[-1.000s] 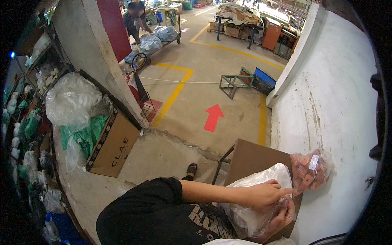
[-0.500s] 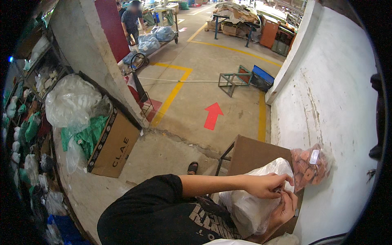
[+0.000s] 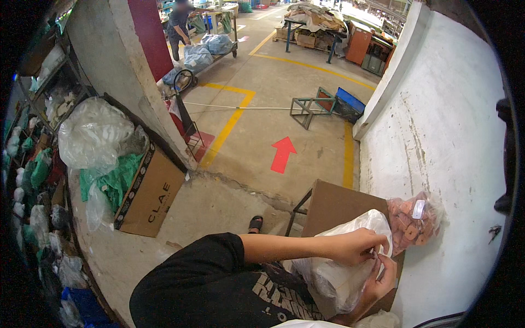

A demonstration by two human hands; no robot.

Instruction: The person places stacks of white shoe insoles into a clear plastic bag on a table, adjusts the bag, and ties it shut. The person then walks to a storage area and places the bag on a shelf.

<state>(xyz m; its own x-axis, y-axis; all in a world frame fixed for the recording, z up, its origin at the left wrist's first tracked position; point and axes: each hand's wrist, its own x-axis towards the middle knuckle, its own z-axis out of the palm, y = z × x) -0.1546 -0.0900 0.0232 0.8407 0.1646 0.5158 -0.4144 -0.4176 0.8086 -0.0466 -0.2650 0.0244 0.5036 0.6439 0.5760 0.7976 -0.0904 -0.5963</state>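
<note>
A white translucent plastic bag (image 3: 333,273) rests on the brown tabletop (image 3: 336,205) in front of me. Over its far right end my left hand (image 3: 363,246) has its fingers bent and pinched on the bag's gathered edge. My right hand (image 3: 384,277) comes up from below, its fingertips meeting the left ones at that same bit of plastic. Just what is between the fingertips is too small to make out clearly. Beyond the hands, against the wall, stands a clear bag of orange-brown thread cones (image 3: 410,218) with a white label.
On the left are a cardboard box (image 3: 153,197) of green and clear plastic and a shelf (image 3: 41,218) of bagged goods. A white wall (image 3: 454,136) borders the right. Ahead lies a metal frame (image 3: 309,112). Far off, a person (image 3: 179,27) bends by a loaded cart (image 3: 221,52).
My fingertips have shifted slightly, the right fingers now more upright and pinched against the left. The distant person has leaned toward the cart's bundles. The view has moved a little.
</note>
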